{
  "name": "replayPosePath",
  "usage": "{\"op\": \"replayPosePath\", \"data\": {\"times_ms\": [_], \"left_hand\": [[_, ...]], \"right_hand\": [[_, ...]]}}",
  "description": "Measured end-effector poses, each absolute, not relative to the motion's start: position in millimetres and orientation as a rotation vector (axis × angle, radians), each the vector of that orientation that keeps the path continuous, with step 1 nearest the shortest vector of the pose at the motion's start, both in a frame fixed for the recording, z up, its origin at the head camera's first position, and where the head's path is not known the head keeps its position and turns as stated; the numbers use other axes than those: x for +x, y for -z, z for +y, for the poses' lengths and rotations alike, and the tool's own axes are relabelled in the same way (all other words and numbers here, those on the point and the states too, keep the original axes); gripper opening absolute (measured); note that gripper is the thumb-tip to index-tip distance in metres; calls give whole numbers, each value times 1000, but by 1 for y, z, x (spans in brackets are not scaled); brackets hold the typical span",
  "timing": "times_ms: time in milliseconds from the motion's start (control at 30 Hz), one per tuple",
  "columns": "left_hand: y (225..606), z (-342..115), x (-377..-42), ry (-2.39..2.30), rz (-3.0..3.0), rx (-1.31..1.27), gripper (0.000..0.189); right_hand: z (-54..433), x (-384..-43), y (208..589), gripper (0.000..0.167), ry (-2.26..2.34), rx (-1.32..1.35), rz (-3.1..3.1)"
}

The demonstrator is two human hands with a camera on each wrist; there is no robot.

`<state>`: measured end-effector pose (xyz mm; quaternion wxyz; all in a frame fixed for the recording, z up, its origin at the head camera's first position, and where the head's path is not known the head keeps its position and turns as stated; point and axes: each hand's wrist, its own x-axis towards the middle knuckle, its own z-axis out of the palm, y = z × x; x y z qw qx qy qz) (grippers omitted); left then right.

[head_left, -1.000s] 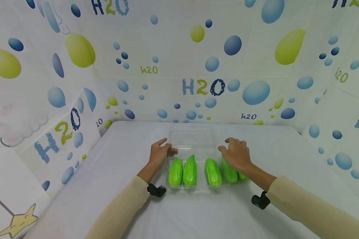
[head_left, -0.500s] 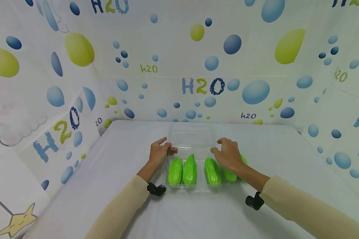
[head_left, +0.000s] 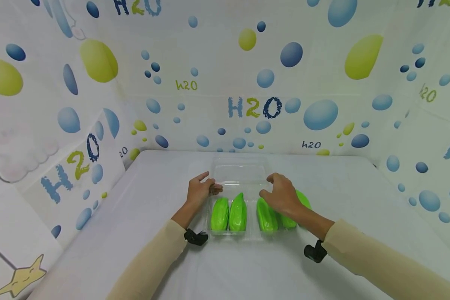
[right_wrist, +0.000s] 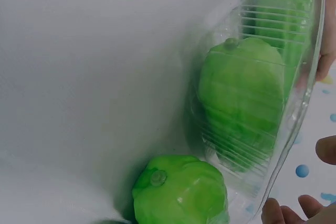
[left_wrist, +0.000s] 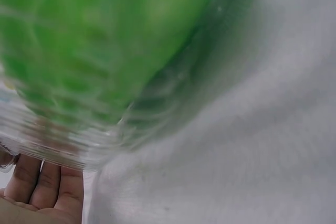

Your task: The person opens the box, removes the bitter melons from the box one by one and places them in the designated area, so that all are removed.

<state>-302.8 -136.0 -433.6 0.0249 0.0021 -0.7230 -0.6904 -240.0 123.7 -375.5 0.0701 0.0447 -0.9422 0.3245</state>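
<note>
A clear plastic clamshell container (head_left: 226,233) lies with its lid (head_left: 240,173) folded back. Inside it on the left are two shiny, ribbed green gourd-like vegetables (head_left: 219,214) side by side, one with a pointed tip. My left hand (head_left: 199,191) holds the container's back left corner, its fingers (left_wrist: 47,182) against the plastic wall. My right hand (head_left: 285,193) hovers over another green vegetable (head_left: 266,218), with thumb and fingers apart and nothing between them. In the right wrist view its fingertips (right_wrist: 273,211) are right at the container's rim, and a loose vegetable (right_wrist: 181,190) sits outside.
More green vegetables (head_left: 303,199) lie partly hidden under and behind my right hand. A white cloth covers the table (head_left: 225,271). Behind it hangs a backdrop (head_left: 217,54) with bubble and lettering prints.
My right hand has moved left, from above the vegetables at far right toward the container, uncovering one at far right. My left hand has stayed at the container's corner.
</note>
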Motion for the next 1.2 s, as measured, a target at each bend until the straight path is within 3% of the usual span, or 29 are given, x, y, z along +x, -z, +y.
{"op": "replayPosePath", "data": {"times_ms": [533,1200], "left_hand": [[437,-134,-303,2311,-2081,-29,56],[437,-132,-305,2190,-2147,-60,54]], "right_hand": [[110,-232,364,62,-1038,152,-3008],[104,-226,379,54,-787,330,-3117]]}}
